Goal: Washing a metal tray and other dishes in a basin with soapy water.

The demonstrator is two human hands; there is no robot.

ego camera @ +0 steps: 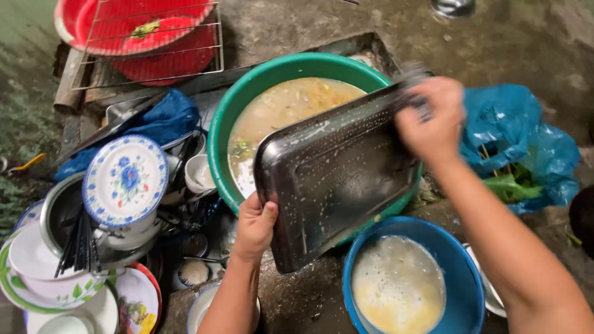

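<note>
The left hand (pixel 253 224) grasps the lower corner of the metal tray (pixel 337 176), tilted over the green basin (pixel 230 114). The right hand (pixel 431 120) clenches a scrubber (blurred) at the tray's upper end, its long axis running between both hands.

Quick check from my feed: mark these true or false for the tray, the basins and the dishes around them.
1. The left hand grips the dark metal tray at its lower corner. True.
2. The tray lies flat on the ground. False: it is held tilted over the green basin.
3. The green basin holds cloudy water with food scraps. True.
4. The blue basin is dry. False: it holds foamy liquid.
5. The right hand is on the tray's upper end. True.
6. The flowered plate lies right of the tray. False: it is left.
</note>
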